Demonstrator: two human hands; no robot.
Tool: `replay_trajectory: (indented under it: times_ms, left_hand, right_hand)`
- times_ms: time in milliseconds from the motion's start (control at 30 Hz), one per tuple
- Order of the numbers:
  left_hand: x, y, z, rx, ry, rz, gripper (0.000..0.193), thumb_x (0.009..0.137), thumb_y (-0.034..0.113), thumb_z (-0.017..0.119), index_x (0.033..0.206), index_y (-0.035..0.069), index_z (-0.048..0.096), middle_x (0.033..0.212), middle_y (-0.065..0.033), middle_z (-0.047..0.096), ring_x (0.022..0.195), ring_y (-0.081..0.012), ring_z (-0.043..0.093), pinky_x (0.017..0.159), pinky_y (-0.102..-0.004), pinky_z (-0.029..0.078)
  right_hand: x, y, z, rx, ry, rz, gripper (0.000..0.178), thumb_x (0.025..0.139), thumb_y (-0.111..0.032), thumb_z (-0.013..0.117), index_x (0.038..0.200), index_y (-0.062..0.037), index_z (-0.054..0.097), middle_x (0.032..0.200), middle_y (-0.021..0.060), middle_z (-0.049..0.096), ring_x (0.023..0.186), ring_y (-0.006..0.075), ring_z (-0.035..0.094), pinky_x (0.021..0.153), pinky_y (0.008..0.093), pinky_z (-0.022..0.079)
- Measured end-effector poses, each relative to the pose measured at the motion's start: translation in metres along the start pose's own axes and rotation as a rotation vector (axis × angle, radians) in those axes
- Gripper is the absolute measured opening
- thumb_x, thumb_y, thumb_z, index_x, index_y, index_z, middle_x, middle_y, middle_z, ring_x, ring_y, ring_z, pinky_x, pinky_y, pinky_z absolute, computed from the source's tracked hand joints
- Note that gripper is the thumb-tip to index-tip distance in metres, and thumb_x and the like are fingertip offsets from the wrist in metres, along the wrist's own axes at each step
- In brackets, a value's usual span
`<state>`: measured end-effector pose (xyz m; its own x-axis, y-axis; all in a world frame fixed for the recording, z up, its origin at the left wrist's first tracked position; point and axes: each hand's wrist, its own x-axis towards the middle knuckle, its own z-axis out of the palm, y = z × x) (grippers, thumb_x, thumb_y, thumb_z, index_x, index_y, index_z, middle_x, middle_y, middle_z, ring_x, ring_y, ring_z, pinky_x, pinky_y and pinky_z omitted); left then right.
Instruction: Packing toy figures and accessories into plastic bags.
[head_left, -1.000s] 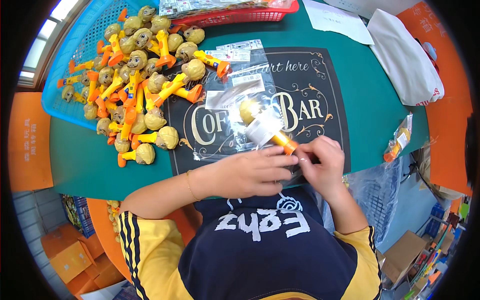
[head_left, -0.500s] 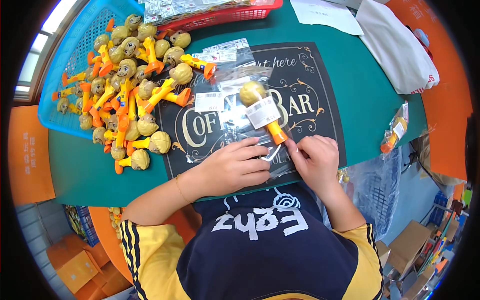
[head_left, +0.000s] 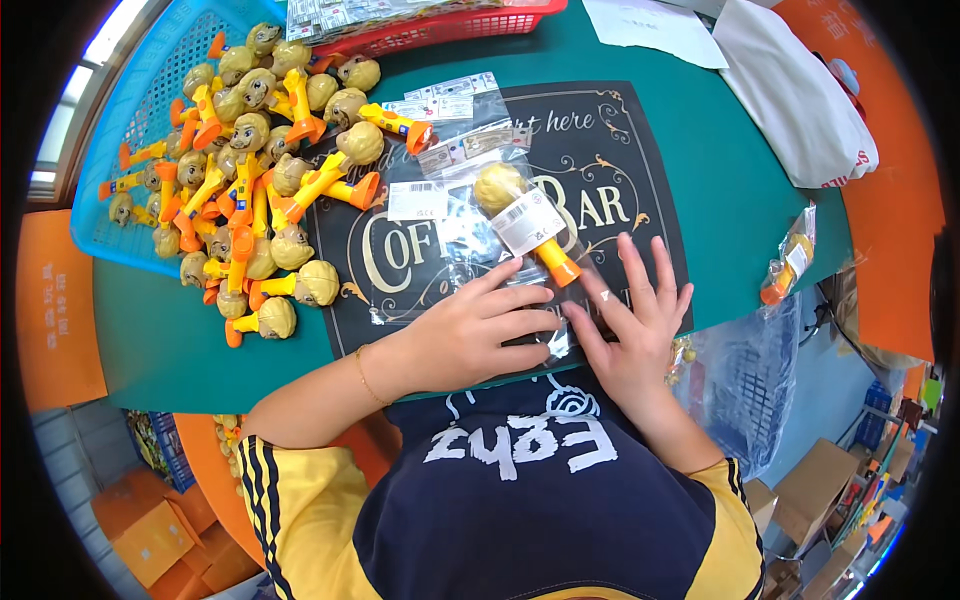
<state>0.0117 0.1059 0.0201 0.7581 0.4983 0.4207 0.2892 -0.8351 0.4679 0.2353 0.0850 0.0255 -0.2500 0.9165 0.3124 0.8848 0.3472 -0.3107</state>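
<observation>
A toy figure [head_left: 556,262] with a round golden head and a yellow-orange stem lies in a clear plastic bag [head_left: 562,342], a white printed label [head_left: 527,220] across its middle. My left hand [head_left: 485,325] rests palm down on the near left part of the bag, fingers stretched out. On the other side my right hand [head_left: 635,325] is spread open, its thumb and forefinger on the bag's right edge by the toy's orange end. Under and beyond this bag lie more clear bags with printed labels [head_left: 416,200].
A blue basket [head_left: 105,205] at the left spills a heap of similar toys [head_left: 240,190] onto the green table [head_left: 215,370]. A red basket [head_left: 440,38] stands at the back. At the right lie a bagged toy [head_left: 790,268] and a white cloth bag [head_left: 785,100]. A dark printed mat [head_left: 650,170] lies underneath.
My right hand has opened from a pinch by the toy's orange end and spread its fingers on the bag. My left hand has shifted slightly and lies flatter.
</observation>
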Motion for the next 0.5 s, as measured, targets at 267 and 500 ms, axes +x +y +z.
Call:
replay_trajectory:
  times_ms: [267,500]
  left_hand:
    - [0.004,-0.002,0.012,-0.065,0.011,0.01,0.016,0.077,0.013,0.073,0.093,0.014,0.07,0.111,-0.0028,0.06,0.119,-0.026,0.054,0.107,-0.0601,0.038]
    - [0.0,-0.002,0.012,-0.026,0.049,0.018,0.012,0.077,0.015,0.066,0.089,0.013,0.067,0.102,-0.002,0.059,0.117,-0.0232,0.053,0.109,-0.0578,0.036]
  right_hand:
    - [0.005,-0.003,0.007,-0.025,-0.046,0.045,0.033,0.082,-0.03,0.075,0.112,-0.0156,0.073,0.148,0.0046,0.047,0.144,0.0348,0.028,0.106,0.0706,0.009]
    - [0.009,-0.009,0.013,-0.058,-0.08,0.042,0.027,0.09,-0.033,0.065,0.109,-0.0156,0.074,0.145,0.0035,0.05,0.146,0.0346,0.024,0.104,0.0734,0.009]
